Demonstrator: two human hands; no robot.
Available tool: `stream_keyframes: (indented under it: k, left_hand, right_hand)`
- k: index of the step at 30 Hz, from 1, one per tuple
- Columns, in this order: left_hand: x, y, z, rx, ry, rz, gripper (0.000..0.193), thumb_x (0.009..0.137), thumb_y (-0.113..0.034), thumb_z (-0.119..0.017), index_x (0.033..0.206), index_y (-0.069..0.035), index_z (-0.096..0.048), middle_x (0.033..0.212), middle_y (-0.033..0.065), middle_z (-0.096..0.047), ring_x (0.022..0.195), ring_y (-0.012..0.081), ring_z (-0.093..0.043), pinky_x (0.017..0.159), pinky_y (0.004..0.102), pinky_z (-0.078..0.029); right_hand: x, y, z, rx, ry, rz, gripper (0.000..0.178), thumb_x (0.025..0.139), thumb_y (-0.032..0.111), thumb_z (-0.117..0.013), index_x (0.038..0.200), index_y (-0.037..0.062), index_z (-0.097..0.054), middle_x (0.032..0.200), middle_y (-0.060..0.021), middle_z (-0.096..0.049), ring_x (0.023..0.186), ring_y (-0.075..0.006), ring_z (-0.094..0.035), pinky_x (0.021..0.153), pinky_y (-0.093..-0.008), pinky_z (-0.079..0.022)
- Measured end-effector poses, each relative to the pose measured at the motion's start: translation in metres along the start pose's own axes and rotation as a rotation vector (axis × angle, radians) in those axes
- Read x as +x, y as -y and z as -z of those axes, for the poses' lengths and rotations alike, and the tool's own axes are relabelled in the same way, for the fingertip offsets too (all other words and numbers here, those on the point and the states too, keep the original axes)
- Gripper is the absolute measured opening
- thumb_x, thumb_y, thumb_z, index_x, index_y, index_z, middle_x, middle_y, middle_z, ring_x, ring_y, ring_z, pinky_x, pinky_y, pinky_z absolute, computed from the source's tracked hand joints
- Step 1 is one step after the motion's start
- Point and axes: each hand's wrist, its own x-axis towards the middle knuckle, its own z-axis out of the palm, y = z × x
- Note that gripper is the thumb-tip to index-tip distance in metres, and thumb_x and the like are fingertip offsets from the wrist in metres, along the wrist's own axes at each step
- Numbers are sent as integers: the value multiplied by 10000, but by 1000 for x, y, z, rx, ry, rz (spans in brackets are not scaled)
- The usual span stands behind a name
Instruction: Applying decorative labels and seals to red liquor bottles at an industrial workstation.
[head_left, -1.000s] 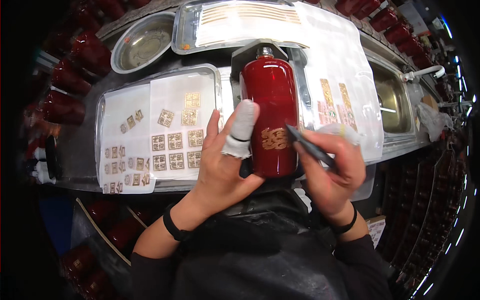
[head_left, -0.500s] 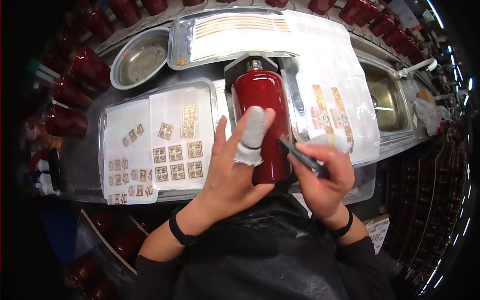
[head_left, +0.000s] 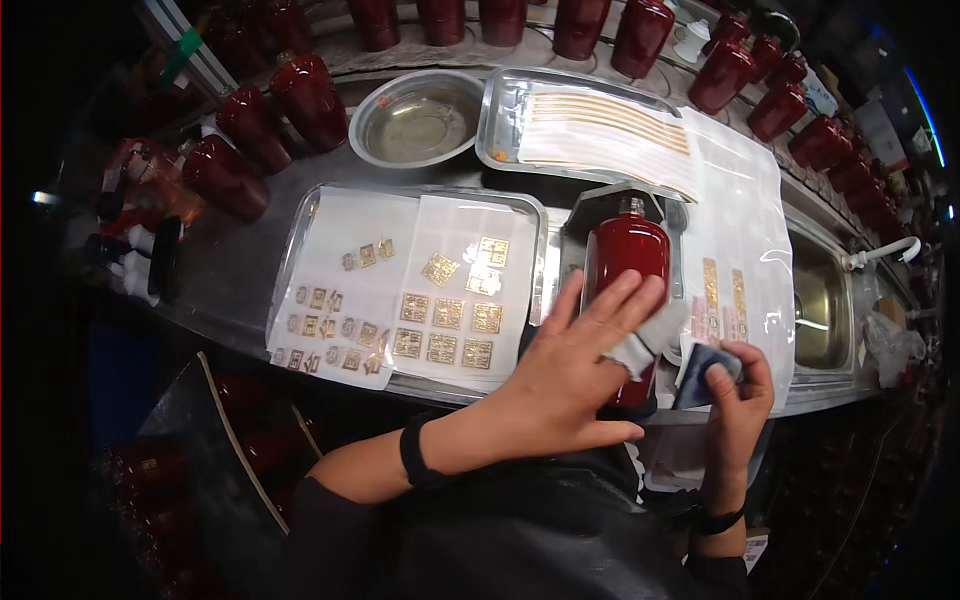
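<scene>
A glossy dark red bottle [head_left: 632,245] lies in front of me, its clear neck resting in a dark angular cradle [head_left: 590,208]. Across its body rests my left hand [head_left: 565,375], fingers spread and touching the glass. One of its fingers wears a grey-white cloth cover [head_left: 648,343]. Just right of the bottle, my right hand [head_left: 742,405] pinches a flat dark blue-grey pad [head_left: 708,374] between thumb and fingers. The lower side of the bottle is partly hidden by my left hand.
To the left, a metal tray [head_left: 540,225] carries white sheets with several gold decals [head_left: 447,314]. Behind it are a round metal basin [head_left: 415,115] and a tray of gold strips [head_left: 600,115]. A white sheet [head_left: 745,200], a sink [head_left: 815,285] and several red bottles surround the spot.
The view has shifted, so the table sits further right and lower. My right hand has drawn away from the bottle's side, and the dark piece now shows its flat face.
</scene>
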Motion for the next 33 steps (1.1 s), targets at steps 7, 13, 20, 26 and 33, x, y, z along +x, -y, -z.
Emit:
stream_keyframes:
  k: [7,13,20,26,33]
  left_hand:
    - [-30,70,74,275,-82,767,344,764,-110,-739,1078,14,-674,741,132,-692,661,297,-671,654,363,-521]
    - [-42,127,89,671,-9,874,346,715,-164,-763,973,15,-619,822,154,-673,814,326,-668,738,412,-515]
    - [-32,130,82,656,-5,1036,493,694,-232,-820,1037,27,-580,923,190,-668,903,355,-661,813,420,-514]
    - [-43,155,90,541,-84,1070,468,696,-153,-822,1044,32,-570,932,193,-666,911,336,-665,823,391,-519]
    - [-45,153,96,560,-115,1040,356,767,-119,-716,1063,-3,-555,978,230,-675,983,400,-651,852,439,-506]
  right_hand:
    - [17,-9,-4,275,48,-91,264,882,9,-645,1140,-24,-599,999,-50,-650,860,-64,-609,782,-205,-488]
    - [8,-7,-12,221,87,-72,260,847,3,-655,1101,-22,-605,995,-40,-622,838,-68,-587,784,-186,-459]
    - [-1,-13,-1,188,62,-91,246,863,28,-654,1099,-21,-607,958,-26,-610,829,-53,-572,771,-181,-451]
    - [1,-16,4,212,69,-99,242,862,-2,-651,1100,-17,-610,973,-31,-625,803,-45,-574,743,-173,-456]
    - [4,-17,3,225,69,-116,240,860,-4,-654,1096,-20,-611,975,-35,-625,819,-46,-579,740,-177,-464]
